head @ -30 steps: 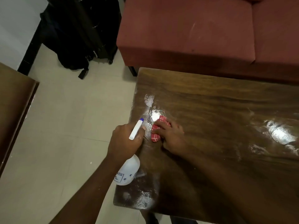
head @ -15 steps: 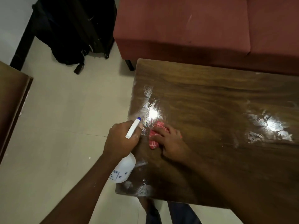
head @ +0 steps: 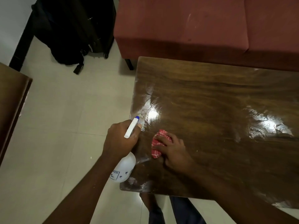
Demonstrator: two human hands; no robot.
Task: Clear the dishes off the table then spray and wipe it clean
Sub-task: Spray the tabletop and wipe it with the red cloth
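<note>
A dark wooden table [head: 210, 94] fills the right of the view, its top shiny and streaked with wet patches. My left hand [head: 119, 139] grips a white spray bottle [head: 125, 167] with a blue-tipped nozzle at the table's left edge, nozzle pointing away from me. My right hand [head: 174, 151] presses a crumpled red-and-white cloth [head: 157, 145] flat on the tabletop near that left edge. No dishes are visible on the table.
A dark red sofa [head: 194, 26] stands right behind the table's far edge. A black backpack [head: 71, 33] lies on the pale tiled floor [head: 64, 126] at the back left. Another brown furniture edge [head: 13, 102] sits at far left. My legs show under the near edge.
My right hand has slid the cloth back toward me and slightly right along the tabletop. The left hand with the bottle has stayed beside the table's left edge.
</note>
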